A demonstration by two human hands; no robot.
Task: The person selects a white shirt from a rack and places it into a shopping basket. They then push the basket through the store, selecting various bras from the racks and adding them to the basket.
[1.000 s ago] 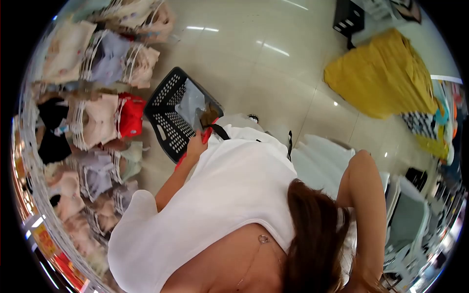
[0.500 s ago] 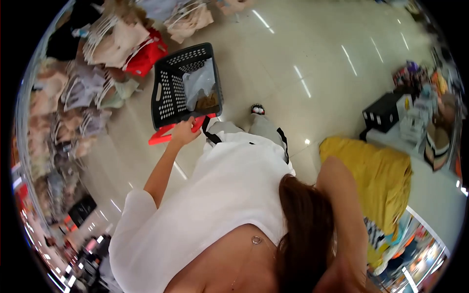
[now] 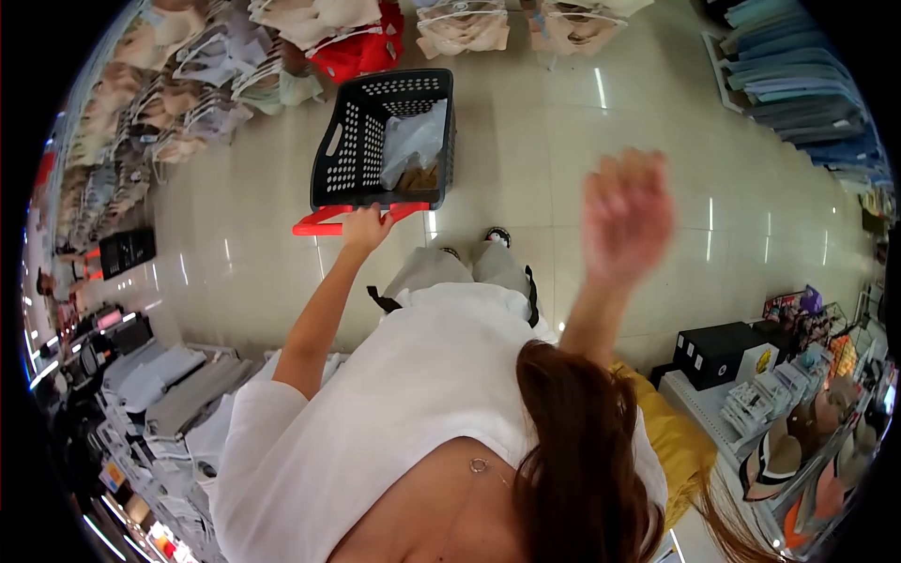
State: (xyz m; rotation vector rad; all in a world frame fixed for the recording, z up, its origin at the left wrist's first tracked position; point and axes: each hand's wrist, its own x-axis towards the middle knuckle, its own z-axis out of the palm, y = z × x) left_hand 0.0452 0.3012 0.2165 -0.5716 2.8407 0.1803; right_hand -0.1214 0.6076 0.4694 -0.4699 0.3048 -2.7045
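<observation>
My left hand (image 3: 366, 228) is closed around the red handle (image 3: 324, 222) of a black perforated shopping basket (image 3: 328, 178). Inside the basket are a translucent plastic bag (image 3: 413, 145) and something brown (image 3: 419, 178) that I cannot make out. Raised in front of me on the right, my right hand (image 3: 627, 216) is blurred by motion. Its palm shows, with the fingers loosely bent and nothing visible in them.
Racks of bras (image 3: 225, 52) line the left and far side. Folded jeans (image 3: 798, 94) fill a shelf at far right. Nearer on the right stand black boxes (image 3: 718, 355), slippers (image 3: 774, 460) and a yellow cloth (image 3: 676, 441). Folded garments (image 3: 192, 394) lie at left.
My right hand has come from beside my hair up and forward into the open. The view has turned, bringing the jeans shelf into sight. My left hand keeps hold of the basket handle.
</observation>
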